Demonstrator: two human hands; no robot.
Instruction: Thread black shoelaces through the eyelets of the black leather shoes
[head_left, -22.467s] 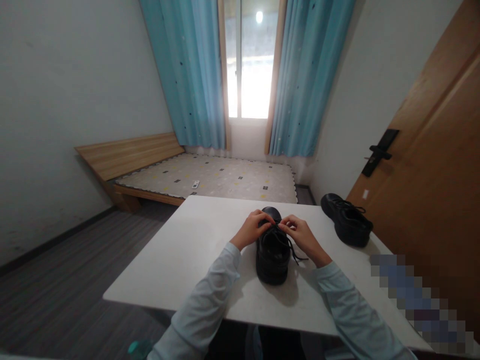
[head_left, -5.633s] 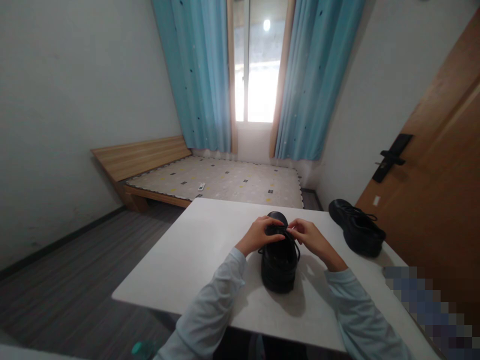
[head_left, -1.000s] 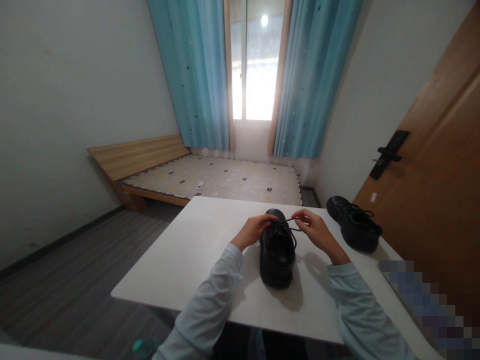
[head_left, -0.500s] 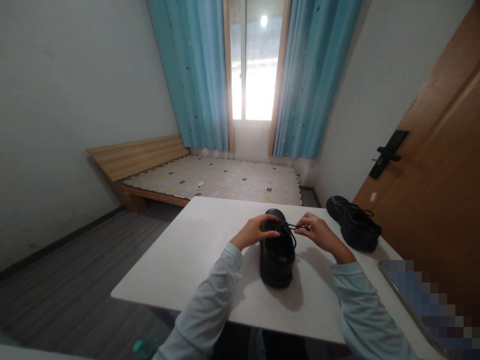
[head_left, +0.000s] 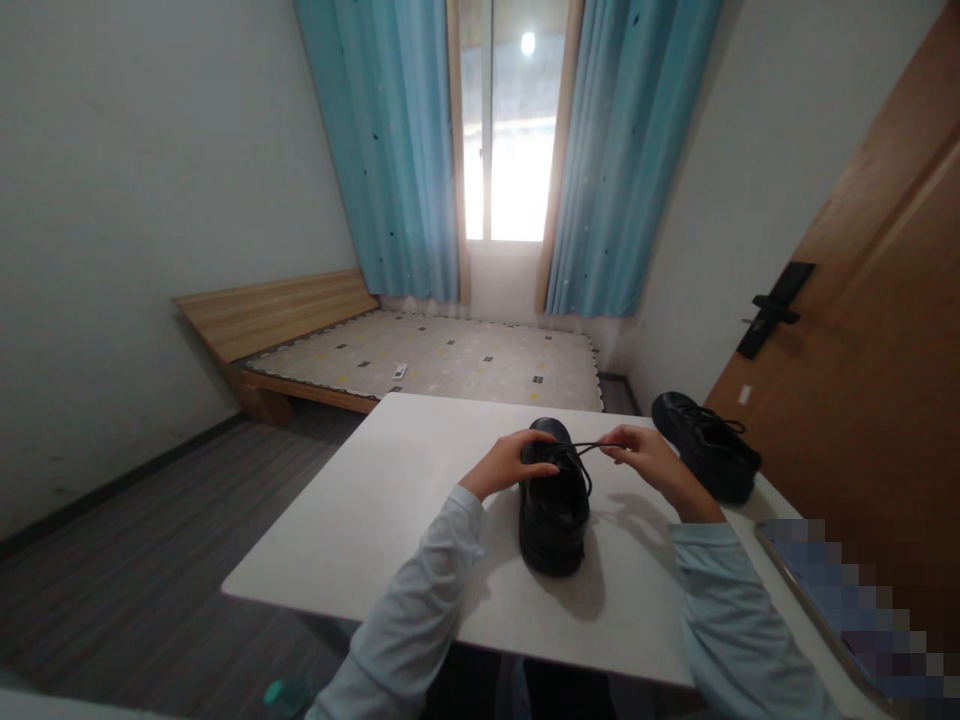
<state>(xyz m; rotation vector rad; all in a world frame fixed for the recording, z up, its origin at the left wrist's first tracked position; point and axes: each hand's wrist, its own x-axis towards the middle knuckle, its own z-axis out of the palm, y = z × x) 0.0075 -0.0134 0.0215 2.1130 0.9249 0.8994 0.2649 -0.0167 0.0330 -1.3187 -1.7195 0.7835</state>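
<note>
Our right fingers (head_left: 616,440) are pinched on the black lace (head_left: 589,446), which runs in a nearly straight line from them to the front part of the black shoe (head_left: 553,505). Our right hand (head_left: 646,460) is lifted a little above the table, just to the right of the shoe. Our left fingers (head_left: 534,447) are curled against the left side of the shoe near the laces and press on it; we cannot tell if they pinch a lace too, because the dark shoe hides the tips. Our left hand (head_left: 505,466) touches the shoe at its upper left edge.

The shoe stands upright on the white table (head_left: 375,510), in the middle, with its toe pointing away from us and its heel toward us. Both our arms wear pale blue sleeves (head_left: 420,610).

A second black shoe (head_left: 705,460) stands near the far right corner of the table, apart from our right hand. Behind the table are a low wooden bed (head_left: 420,355), blue curtains (head_left: 397,150) around a bright window, and a wooden door (head_left: 862,350) at the right.
</note>
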